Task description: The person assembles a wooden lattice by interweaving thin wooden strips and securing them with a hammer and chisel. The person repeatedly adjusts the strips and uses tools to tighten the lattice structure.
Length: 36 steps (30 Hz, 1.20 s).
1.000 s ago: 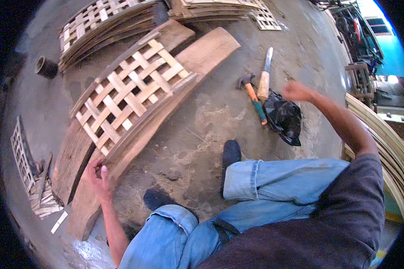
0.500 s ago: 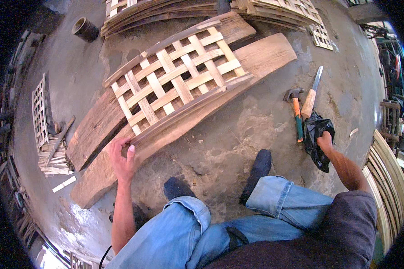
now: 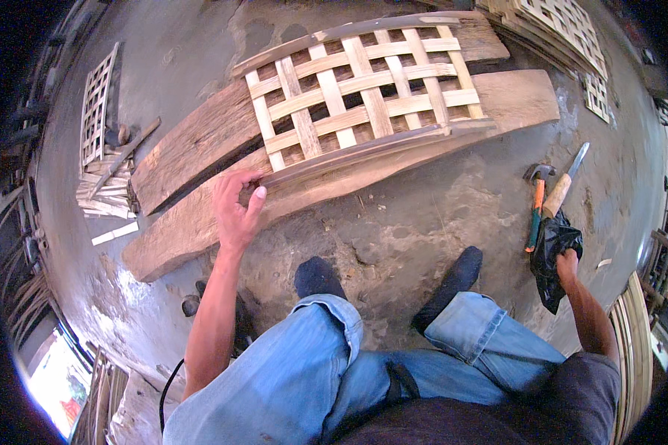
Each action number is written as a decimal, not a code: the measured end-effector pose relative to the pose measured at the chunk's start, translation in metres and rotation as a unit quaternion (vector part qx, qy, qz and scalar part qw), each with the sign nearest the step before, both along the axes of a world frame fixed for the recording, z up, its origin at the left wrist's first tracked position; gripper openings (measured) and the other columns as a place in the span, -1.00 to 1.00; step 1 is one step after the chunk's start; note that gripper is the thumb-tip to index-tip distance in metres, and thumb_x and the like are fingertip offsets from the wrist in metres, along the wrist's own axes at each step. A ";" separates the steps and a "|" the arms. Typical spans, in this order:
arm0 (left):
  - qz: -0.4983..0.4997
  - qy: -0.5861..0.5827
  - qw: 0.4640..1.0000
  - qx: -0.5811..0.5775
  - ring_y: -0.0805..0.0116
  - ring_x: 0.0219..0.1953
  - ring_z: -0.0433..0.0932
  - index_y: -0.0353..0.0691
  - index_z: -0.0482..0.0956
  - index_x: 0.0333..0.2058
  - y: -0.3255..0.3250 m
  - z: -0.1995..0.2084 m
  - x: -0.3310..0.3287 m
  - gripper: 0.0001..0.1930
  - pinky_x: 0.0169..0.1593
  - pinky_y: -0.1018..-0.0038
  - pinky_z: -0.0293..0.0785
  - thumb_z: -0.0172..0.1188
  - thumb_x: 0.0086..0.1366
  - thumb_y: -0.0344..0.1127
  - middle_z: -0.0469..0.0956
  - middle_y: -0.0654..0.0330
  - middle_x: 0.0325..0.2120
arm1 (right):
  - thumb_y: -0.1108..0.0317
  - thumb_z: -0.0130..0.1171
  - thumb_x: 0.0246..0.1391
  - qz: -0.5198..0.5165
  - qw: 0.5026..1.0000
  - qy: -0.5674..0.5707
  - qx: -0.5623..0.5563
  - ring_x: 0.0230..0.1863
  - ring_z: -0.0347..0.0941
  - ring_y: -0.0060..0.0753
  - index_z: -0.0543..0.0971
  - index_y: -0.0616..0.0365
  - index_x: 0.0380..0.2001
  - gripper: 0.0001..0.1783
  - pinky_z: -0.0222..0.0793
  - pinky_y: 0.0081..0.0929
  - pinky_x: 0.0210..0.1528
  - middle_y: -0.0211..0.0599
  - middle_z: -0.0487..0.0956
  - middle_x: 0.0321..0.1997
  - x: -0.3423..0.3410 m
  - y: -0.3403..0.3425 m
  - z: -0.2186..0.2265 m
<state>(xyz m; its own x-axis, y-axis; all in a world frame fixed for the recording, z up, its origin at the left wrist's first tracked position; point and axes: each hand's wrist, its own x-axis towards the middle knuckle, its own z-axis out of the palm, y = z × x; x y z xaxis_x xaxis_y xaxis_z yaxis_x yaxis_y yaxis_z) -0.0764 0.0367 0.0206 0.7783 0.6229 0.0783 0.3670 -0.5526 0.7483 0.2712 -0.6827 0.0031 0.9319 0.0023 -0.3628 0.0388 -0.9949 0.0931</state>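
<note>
A woven panel of pale flat strips (image 3: 360, 89), framed by darker bars along two edges, lies across two thick wooden planks (image 3: 512, 100). My left hand (image 3: 237, 211) is at the panel's near left corner. Its thumb and bent forefinger are apart with nothing between them, and the fingertips are at the end of the near bar. Far to the right, my right hand (image 3: 568, 268) reaches into a crumpled black plastic bag (image 3: 548, 271) on the floor; its fingers are hidden inside. Just beyond the bag lie a hammer (image 3: 537, 204) with an orange and green handle and a wooden-handled knife (image 3: 564, 185).
Stacked woven panels (image 3: 549, 37) sit at the far right. Another lattice panel (image 3: 96, 111) stands on the left beside a heap of strips (image 3: 107, 189). Long pale slats (image 3: 631, 348) lie at the lower right. My socked feet (image 3: 319, 278) are on the concrete floor.
The view has shifted, so the panel and tools appear further right. My left hand remains by the panel's corner, and my right hand is still at the bag.
</note>
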 end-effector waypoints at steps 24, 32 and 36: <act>-0.004 -0.023 1.000 0.004 0.26 -0.27 0.45 -0.25 0.54 -0.20 0.003 -0.012 -0.001 -0.70 -0.09 0.38 0.34 0.18 0.18 -0.17 0.53 0.15 -0.35 | 0.55 0.21 -0.16 -0.008 0.885 0.293 0.361 -0.50 0.43 -0.60 0.42 0.21 -0.39 -0.79 0.45 -0.55 -0.48 -0.43 0.47 -0.49 -0.047 0.331 0.190; 0.008 -0.037 0.999 -0.008 0.29 -0.27 0.45 -0.26 0.54 -0.20 0.001 -0.011 -0.007 -0.73 -0.10 0.39 0.35 0.16 0.18 -0.23 0.53 0.16 -0.35 | 0.43 0.33 0.00 0.039 0.447 0.708 0.545 -0.30 0.51 -0.67 0.58 0.18 -0.34 -0.85 0.45 -0.65 -0.25 -0.42 0.60 -0.35 -0.138 0.449 0.221; 0.010 -0.034 0.999 -0.007 0.28 -0.28 0.45 -0.26 0.54 -0.21 0.001 -0.012 -0.002 -0.74 -0.10 0.39 0.35 0.16 0.18 -0.24 0.53 0.15 -0.34 | 0.41 0.33 -0.02 0.063 0.282 0.773 0.565 -0.26 0.51 -0.46 0.60 0.19 -0.32 -0.82 0.39 -0.57 -0.30 -0.25 0.59 -0.24 -0.157 0.463 0.237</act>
<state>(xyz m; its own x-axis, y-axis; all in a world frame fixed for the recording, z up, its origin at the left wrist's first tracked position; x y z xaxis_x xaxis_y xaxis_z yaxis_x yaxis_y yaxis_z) -0.0788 0.0373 0.0088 0.7584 0.6404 0.1218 0.3260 -0.5344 0.7798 0.1145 -0.2198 0.2405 -0.3708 0.9280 -0.0371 -0.7938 -0.3374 -0.5060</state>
